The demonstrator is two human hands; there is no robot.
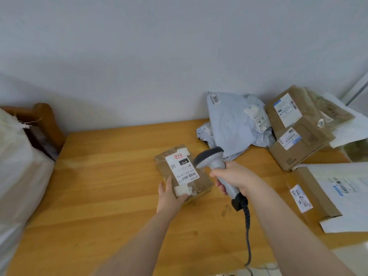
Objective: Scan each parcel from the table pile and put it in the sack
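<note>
Pale wall at the back, honey-coloured wooden desk out front, and we're mid-scan in the head view. Centre stage, flat on the desk, lies a small brown cardboard parcel, taped over, white shipping label face up. The left hand has it by the near corner, thumb pressed on top, fingers tucked out of sight beneath. The right hand is wrapped tight round the handle of a grey handheld scanner, whose head hangs by the parcel's right edge, its coiled cable trailing down toward the floor.

Off to the right waits the pile: a crumpled blue-grey plastic mailer, stacked brown cardboard boxes and a flat white envelope nearer the desk's edge. Far left, the white woven sack stands beside the desk, well apart from the parcel.

My read is that the box looks stiff and light, easy for one hand. The tape could be slick, so a pinch across the short end, thumb over and fingers under, clear of the barcode, should carry it safely.
</note>
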